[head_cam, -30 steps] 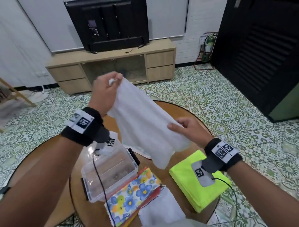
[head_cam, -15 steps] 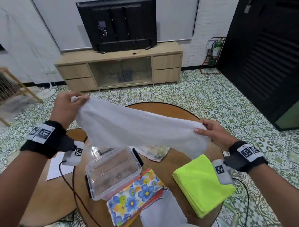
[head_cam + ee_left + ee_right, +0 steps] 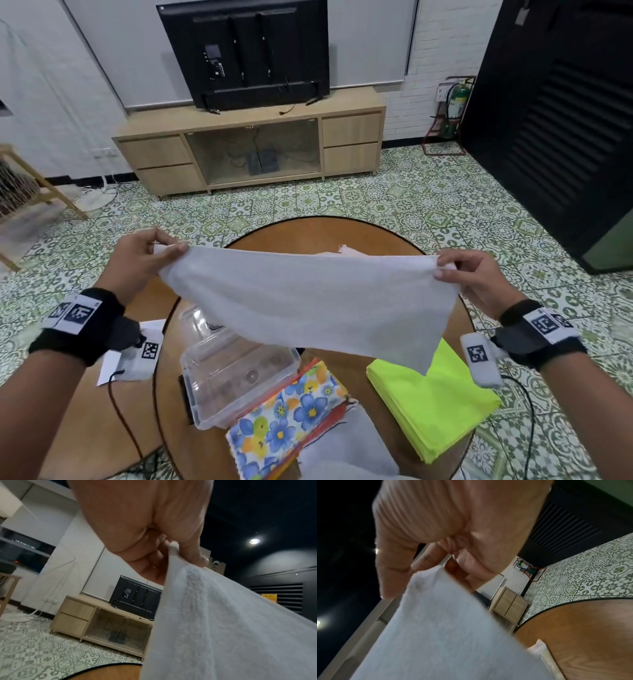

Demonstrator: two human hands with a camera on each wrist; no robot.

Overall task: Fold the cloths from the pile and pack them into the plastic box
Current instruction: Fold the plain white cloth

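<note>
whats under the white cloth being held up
Under the white cloth: the far part of the clear plastic box, a corner of the yellow-green cloth and the round table. The rest there is covered.

Readable text: none in any view
Black-and-white square marker tags [image 3: 78, 312]: patterned wristband codes, no legible characters

Both forearms are bare. Each wrist wears a black fabric band with a white label printed with black square marker codes. Below the left hand [image 3: 137, 260] and the right hand [image 3: 479, 277], a small pale grey module with its own marker hangs from each band, trailing a thin dark cable.
</note>
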